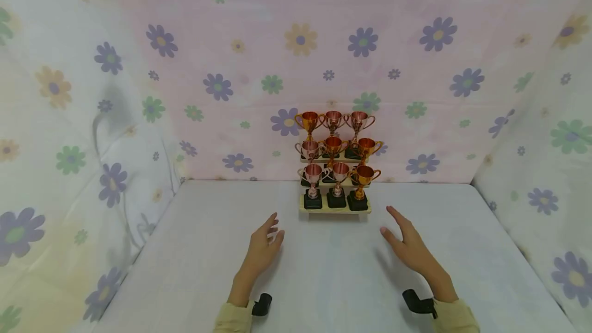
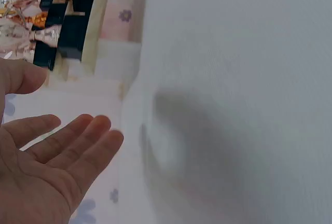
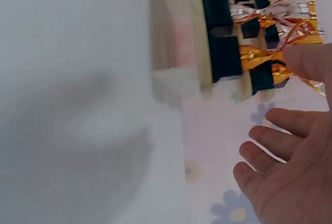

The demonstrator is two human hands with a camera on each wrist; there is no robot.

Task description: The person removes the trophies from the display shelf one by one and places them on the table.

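Observation:
Several small trophy cups stand in three rows on a stepped wooden rack point(image 1: 302, 204) at the back of the table. Some are gold, like the front right trophy point(image 1: 364, 175); others are rose-coloured, like the front left trophy point(image 1: 313, 172). All have black block bases. My left hand point(image 1: 263, 251) is held over the table, in front and to the left of the rack, fingers extended and holding nothing. On the opposite side my right hand point(image 1: 411, 248) is likewise spread, thumb apart from the fingers, touching no trophy. Both wrist views show bare palms near the rack.
A white table point(image 1: 333, 281) spreads beneath both hands. Flower-printed cloth point(image 1: 300, 76) hangs behind it and along both sides. A black wrist device point(image 1: 262, 304) sits at the left cuff, and another black device point(image 1: 416, 302) at the right.

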